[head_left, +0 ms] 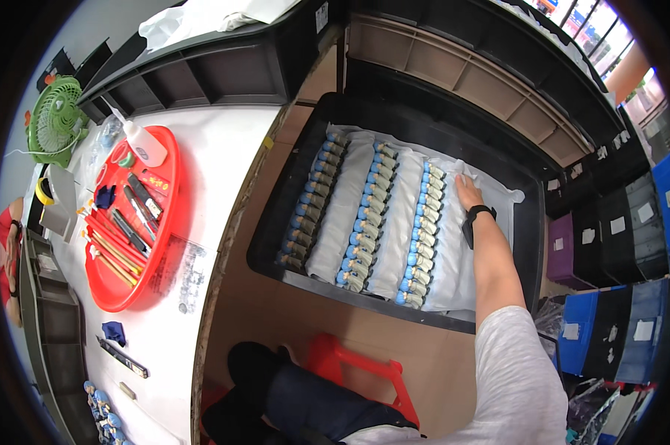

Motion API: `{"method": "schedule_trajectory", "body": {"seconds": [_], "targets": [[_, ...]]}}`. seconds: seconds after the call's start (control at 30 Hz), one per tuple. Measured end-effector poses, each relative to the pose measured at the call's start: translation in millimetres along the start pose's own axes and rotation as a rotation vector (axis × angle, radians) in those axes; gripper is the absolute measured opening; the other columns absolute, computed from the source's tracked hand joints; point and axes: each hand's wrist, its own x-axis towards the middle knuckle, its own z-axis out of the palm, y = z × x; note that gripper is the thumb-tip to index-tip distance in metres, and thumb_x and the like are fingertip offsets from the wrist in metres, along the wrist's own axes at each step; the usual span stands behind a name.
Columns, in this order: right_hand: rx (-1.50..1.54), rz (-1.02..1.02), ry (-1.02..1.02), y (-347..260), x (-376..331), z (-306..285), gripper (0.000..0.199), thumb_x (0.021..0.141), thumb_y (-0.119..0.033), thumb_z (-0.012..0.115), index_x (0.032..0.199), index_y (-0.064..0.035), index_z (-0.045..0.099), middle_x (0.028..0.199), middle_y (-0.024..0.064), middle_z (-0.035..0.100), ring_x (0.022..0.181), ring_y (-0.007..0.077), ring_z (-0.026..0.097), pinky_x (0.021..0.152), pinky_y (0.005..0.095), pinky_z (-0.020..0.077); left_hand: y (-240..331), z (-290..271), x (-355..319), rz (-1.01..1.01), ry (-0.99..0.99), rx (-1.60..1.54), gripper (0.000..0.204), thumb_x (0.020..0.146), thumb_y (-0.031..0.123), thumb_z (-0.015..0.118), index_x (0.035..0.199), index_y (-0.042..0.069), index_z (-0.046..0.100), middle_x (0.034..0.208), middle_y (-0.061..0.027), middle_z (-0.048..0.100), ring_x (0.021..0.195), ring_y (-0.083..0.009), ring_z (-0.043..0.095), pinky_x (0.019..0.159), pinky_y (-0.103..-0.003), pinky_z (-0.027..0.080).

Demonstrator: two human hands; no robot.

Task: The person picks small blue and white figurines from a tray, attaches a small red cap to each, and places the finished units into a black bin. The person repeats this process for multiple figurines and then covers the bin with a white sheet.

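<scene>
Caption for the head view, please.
Right hand rests on white cloth in a black crate holding three rows of blue-capped figures.

A white table (pixel 223 141) bears a red tray (pixel 164 215), a green fan (pixel 57 119) and small tools (pixel 123 358).

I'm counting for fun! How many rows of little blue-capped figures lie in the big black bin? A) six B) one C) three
C: three rows of small figures lie on the white cloth in the black bin, and the right hand rests flat on the cloth beside the right-most row.
</scene>
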Motion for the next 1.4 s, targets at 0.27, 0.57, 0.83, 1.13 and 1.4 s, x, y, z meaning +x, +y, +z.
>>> {"method": "schedule_trajectory", "body": {"seconds": [0.27,0.57,0.83,1.13,1.4], "targets": [[0.006,-0.287,0.074,56.3,18.7,-19.5,0.054,0.089,-0.047,0.044,0.124,-0.0058,0.049,0.115,0.0206,0.057,0.103,0.0324,0.057,0.078,0.0387,0.047,-10.1,3.4,-6.0,0.008,0.02,0.029,0.057,0.09,0.042,0.051,0.121,-0.005,0.048,0.116,-0.0247,0.054,0.105,-0.0385,0.053,0.091,-0.044,0.041],[0.104,0.274,-1.072,12.8,-183.0,-77.8,0.052,0.093,-0.041,0.044,0.124,-0.0003,0.034,0.107,0.022,0.051,0.088,0.033,0.061,0.07,0.0462,0.0546,3.0,0.4,-3.8,-0.005,0.003,-0.013,0.051,0.093,0.039,0.047,0.12,-0.005,0.047,0.114,-0.0237,0.054,0.103,-0.038,0.052,0.089,-0.045,0.042],[0.089,0.531,-1.163,28.1,-193.1,-59.4,0.042,0.086,-0.011,0.046,0.121,0.0099,0.037,0.121,0.0222,0.045,0.108,0.0356,0.053,0.084,0.0451,0.0499,0.4,3.0,2.1,0.012,-0.041,-0.036,0.047,0.094,0.033,0.047,0.117,-0.007,0.049,0.114,-0.024,0.055,0.103,-0.0376,0.053,0.091,-0.046,0.039],[-0.151,0.464,-1.094,60.6,-193.1,-11.8,0.018,0.08,-0.004,0.051,0.091,0.0056,0.062,0.088,0.0137,0.066,0.082,0.0226,0.066,0.06,0.036,0.0533,1.5,-3.6,15.4,-0.238,-0.262,-0.135,0.062,0.091,0.047,0.048,0.124,-0.006,0.044,0.121,-0.0244,0.05,0.114,-0.0384,0.047,0.097,-0.047,0.034],[-0.517,-0.18,-0.442,27.6,-110.2,-48.7,0.03,0.082,-0.017,0.054,0.107,-0.0008,0.06,0.102,0.0135,0.065,0.088,0.0322,0.061,0.078,0.0394,0.0479,28.3,-39.3,70.9,-0.407,-0.488,0.029,0.064,0.091,0.048,0.046,0.126,-0.005,0.042,0.123,-0.0243,0.049,0.116,-0.0383,0.045,0.099,-0.047,0.033]]}}
